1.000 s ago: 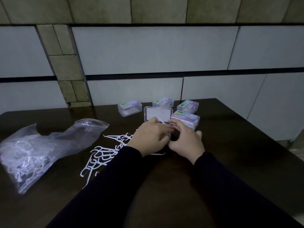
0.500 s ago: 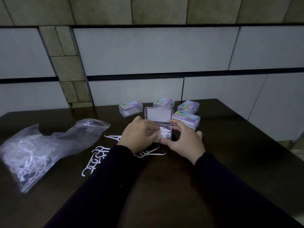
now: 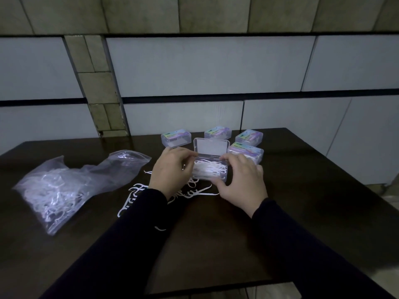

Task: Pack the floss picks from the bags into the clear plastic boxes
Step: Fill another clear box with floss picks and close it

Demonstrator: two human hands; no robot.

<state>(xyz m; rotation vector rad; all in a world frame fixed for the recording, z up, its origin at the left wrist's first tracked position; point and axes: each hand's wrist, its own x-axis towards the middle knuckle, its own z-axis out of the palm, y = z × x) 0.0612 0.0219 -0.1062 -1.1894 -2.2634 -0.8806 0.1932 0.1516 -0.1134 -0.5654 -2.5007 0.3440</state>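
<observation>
Head view: at frame centre, the right hand (image 3: 241,182) grips the open box (image 3: 210,171) to steady it. The left hand (image 3: 172,171), fingers curled, pushes floss picks (image 3: 208,168) inside.

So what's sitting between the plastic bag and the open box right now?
In the head view, loose floss picks lie scattered on the dark table between the plastic bag and the open box, partly hidden under the left hand.

Four closed boxes (image 3: 246,152) are crowding the far side of the open box (image 3: 210,169), loose floss picks (image 3: 138,194) and the bag (image 3: 71,186) are blocking the left, while bare table (image 3: 323,201) is lying open rightward.
</observation>
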